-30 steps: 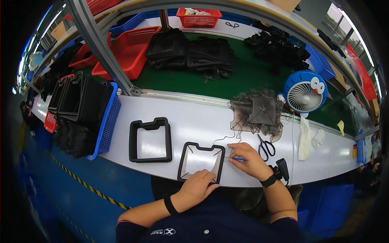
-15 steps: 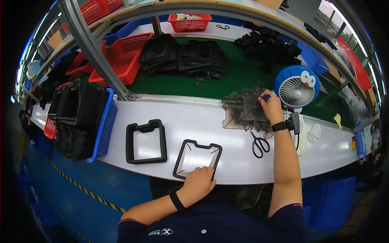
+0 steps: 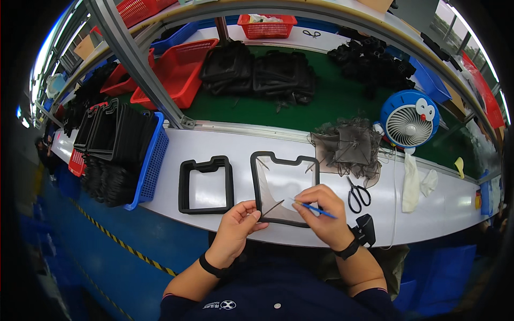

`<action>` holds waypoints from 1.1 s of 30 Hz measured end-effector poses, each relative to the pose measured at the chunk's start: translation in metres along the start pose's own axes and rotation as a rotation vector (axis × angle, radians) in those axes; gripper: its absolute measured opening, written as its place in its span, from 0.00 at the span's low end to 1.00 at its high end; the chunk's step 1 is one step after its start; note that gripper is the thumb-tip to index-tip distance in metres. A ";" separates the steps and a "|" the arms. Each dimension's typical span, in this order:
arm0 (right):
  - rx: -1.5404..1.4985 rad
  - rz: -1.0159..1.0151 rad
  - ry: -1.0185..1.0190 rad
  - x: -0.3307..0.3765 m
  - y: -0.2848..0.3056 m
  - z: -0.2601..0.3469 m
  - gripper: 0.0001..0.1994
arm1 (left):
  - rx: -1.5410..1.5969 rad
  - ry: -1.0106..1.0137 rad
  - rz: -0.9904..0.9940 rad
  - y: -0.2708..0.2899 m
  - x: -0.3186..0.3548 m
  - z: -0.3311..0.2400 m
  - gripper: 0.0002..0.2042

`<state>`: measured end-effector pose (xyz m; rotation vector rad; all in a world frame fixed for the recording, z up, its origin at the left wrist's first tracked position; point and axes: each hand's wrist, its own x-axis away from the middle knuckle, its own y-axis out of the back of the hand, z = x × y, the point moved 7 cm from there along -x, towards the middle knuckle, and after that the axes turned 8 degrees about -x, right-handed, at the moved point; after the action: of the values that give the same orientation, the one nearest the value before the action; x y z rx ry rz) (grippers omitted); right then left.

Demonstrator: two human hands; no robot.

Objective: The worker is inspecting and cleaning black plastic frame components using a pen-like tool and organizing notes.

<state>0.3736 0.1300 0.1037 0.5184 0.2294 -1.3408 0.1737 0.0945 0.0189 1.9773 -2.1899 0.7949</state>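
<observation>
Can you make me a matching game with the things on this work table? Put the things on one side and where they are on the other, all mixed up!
Things:
1. thin blue tool
2. scissors
3. blue round fan
4. empty black frame

Places:
A. lying to the left of the left hand
B. standing at the table's back right
C. held in the right hand
D. lying flat under the pile of grey mesh

Pairs: 1-C, 2-D, 3-B, 4-A

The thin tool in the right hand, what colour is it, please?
Blue, seen best in the head view: the tool in the right hand.
</observation>
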 end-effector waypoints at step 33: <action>-0.090 0.069 -0.129 0.040 -0.067 -0.023 0.07 | 0.219 -0.037 0.001 0.016 -0.001 0.033 0.11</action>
<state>0.3207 0.0977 0.0508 0.3598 0.1634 -1.2850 0.1678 0.0813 -0.0151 2.1030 -2.2082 1.0477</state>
